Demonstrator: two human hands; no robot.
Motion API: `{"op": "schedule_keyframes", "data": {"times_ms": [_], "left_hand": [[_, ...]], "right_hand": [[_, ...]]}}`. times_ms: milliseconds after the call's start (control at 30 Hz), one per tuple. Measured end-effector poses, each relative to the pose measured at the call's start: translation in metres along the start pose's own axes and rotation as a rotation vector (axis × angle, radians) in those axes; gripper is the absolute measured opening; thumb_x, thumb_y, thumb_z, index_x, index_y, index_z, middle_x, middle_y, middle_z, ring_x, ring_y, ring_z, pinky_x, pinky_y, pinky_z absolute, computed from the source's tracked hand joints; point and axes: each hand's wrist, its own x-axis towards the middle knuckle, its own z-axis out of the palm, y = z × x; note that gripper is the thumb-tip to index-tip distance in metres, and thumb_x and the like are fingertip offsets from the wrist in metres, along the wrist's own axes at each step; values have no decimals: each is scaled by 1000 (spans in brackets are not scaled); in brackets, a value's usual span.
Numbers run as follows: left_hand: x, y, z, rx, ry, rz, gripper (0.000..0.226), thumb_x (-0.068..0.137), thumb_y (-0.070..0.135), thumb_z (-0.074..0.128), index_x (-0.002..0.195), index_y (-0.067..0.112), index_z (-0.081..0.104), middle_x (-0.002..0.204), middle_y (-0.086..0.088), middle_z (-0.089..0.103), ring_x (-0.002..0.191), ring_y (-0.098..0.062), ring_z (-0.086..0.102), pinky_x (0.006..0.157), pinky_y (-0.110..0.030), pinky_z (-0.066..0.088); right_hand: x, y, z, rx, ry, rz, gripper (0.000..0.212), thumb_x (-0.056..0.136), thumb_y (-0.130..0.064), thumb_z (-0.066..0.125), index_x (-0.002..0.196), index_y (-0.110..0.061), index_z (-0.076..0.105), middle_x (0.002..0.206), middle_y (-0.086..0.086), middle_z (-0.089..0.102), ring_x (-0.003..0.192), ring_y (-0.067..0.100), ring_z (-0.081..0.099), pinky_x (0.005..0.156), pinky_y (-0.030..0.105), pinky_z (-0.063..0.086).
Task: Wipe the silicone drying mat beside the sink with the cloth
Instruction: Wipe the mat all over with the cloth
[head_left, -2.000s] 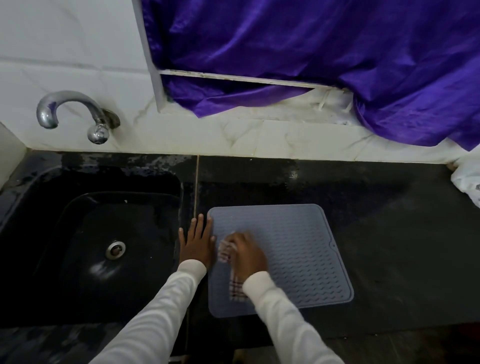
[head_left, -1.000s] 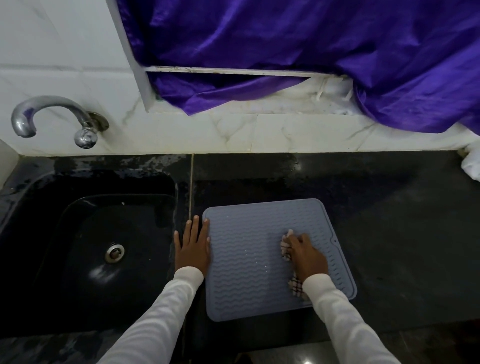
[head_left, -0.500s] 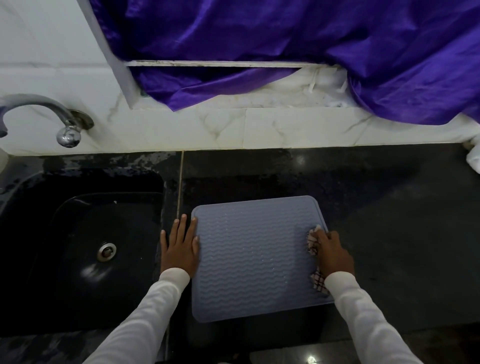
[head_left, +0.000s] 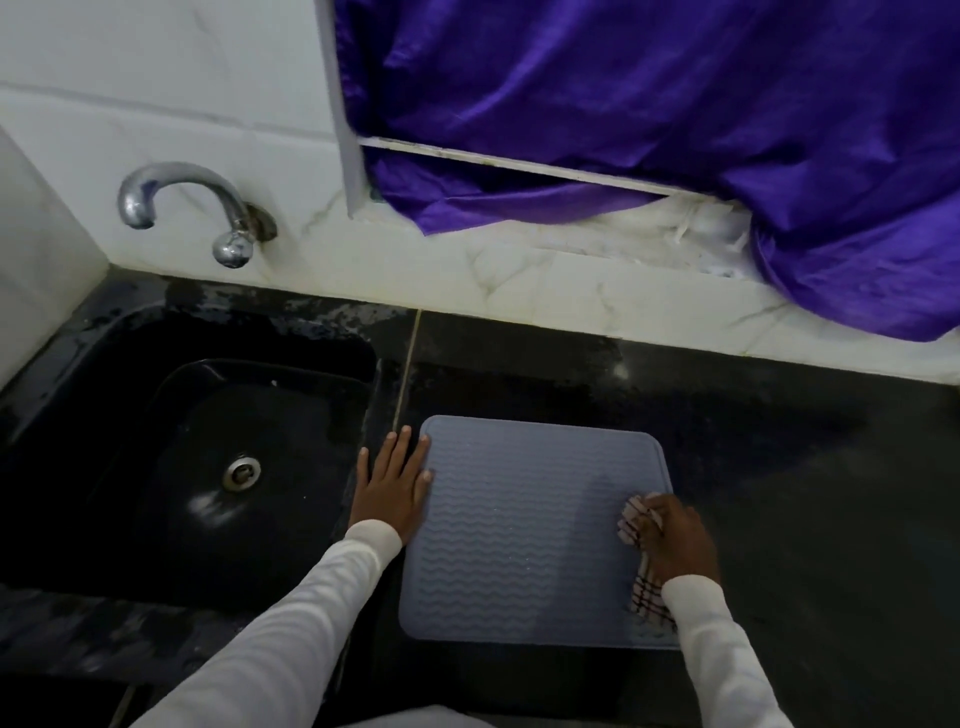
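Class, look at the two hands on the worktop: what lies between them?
In the head view, only bare mat lies between the flat left hand and the right hand clutching the cloth.

The left hand (head_left: 390, 491) was laid flat, palm down, fingers extended and slightly spread. The right hand (head_left: 675, 540) was curled closed, knuckles up. Both forearms were covered by long white sleeves (head_left: 291, 623).

Grey-blue wavy mat (head_left: 519, 530); checked cloth (head_left: 647, 597); purple curtain (head_left: 649, 93).

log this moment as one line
phase: wiping | right hand: cloth at right edge of mat | left hand: flat, at mat's left edge | sink: left
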Motion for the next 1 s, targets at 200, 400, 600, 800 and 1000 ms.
{"op": "schedule_keyframes", "data": {"times_ms": [200,400,600,800,1000], "left_hand": [[-1,-4,5,6,37,-7,60,96,45,7,153,26,-1,161,5,0,146,-12,-8,116,-47,-12],[1,-7,9,67,76,18,60,98,40,16,152,15,17,160,-3,16,147,-21,12,116,-52,0],[0,-6,13,63,82,53,57,99,40,15,153,29,4,161,-4,6,148,-23,3,116,-53,-3],[0,-5,10,37,67,43,55,98,40,16,152,33,9,161,-5,10,148,-24,5,117,-55,1],[-2,-4,7,39,45,39,55,99,41,13,152,36,4,161,-3,5,148,-22,0,117,-54,-3]], "right_hand": [[-52,-92,52,227,-187,-260,23,87,-10,60,99,-29,65,106,-1,59,93,18,62,83,30,51],[-99,-164,132,-144,-234,-497,38,96,-24,50,133,-18,48,127,10,49,96,33,61,77,39,49],[-101,-152,150,-269,-176,-533,54,91,-18,52,143,-17,38,114,14,54,64,33,63,48,38,53],[-94,-139,138,-324,-170,-556,52,94,-24,52,144,-24,37,121,7,50,80,30,63,60,41,54],[-72,-104,119,-311,-173,-461,48,97,-26,45,144,-31,35,127,4,45,86,29,62,66,41,54]]}}
